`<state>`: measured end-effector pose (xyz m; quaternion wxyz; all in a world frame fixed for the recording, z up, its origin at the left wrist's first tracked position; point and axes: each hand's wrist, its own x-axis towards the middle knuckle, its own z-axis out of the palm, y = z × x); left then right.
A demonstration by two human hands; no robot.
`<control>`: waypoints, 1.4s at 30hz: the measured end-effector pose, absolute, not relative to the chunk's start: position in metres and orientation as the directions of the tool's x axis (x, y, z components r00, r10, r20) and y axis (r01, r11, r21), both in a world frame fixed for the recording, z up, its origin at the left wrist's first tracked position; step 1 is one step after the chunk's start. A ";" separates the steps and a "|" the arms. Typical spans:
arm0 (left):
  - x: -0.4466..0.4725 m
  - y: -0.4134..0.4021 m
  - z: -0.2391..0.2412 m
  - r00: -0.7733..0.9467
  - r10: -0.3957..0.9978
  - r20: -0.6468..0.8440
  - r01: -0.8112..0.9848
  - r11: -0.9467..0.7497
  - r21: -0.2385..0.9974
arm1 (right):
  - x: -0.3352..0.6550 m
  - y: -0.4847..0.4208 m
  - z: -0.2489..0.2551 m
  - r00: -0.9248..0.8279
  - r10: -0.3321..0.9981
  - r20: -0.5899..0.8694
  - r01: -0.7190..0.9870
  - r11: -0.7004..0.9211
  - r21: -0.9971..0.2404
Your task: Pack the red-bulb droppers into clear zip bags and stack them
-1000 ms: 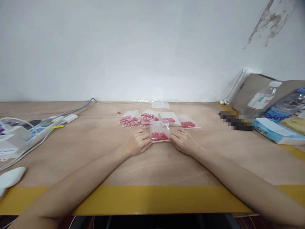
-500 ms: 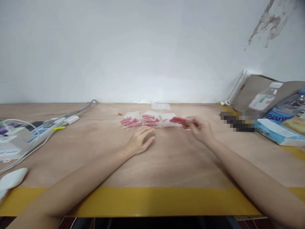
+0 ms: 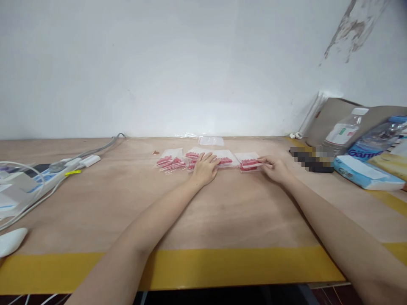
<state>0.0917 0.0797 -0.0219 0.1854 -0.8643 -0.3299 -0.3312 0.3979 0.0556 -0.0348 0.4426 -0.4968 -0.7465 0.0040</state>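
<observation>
Small clear plastic bags with red pieces inside lie in a row across the table. My left hand [image 3: 205, 170] rests with fingers stretched out on the middle bags, partly covering one bag [image 3: 195, 152] and touching the edge of its neighbour [image 3: 226, 157]. My right hand [image 3: 276, 169] pinches the right side of the rightmost bag [image 3: 248, 161], which lies on the table or just above it; I cannot tell which. At the left end of the row are overlapping bags [image 3: 171, 162] that neither hand touches. What exactly the red pieces are is too small to make out.
A flat white packet [image 3: 211, 140] lies near the wall. On the left are a power strip [image 3: 52, 178] with cables and a white mouse-like object [image 3: 12, 242]. To the right stand a tissue pack [image 3: 365, 171], bottles [image 3: 343, 131] and a partly blurred dark object [image 3: 321, 165].
My right hand has lowered the red-filled bag to the right end of the row. My left hand has moved right and forward onto the middle bags. The view has shifted slightly.
</observation>
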 end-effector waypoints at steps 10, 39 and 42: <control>0.075 0.075 -0.025 0.662 0.170 0.730 0.456 -0.865 -0.212 | 0.322 0.019 -0.014 -0.401 0.574 0.714 0.829 0.559 0.016; 0.028 0.015 -0.009 0.779 0.033 0.627 0.445 -0.734 -0.514 | 0.249 -0.005 -0.014 -0.697 0.262 0.667 0.657 0.606 0.448; 0.026 0.017 -0.008 0.779 0.009 0.627 0.427 -0.740 -0.519 | 0.254 -0.005 -0.014 -0.684 0.291 0.669 0.676 0.598 0.430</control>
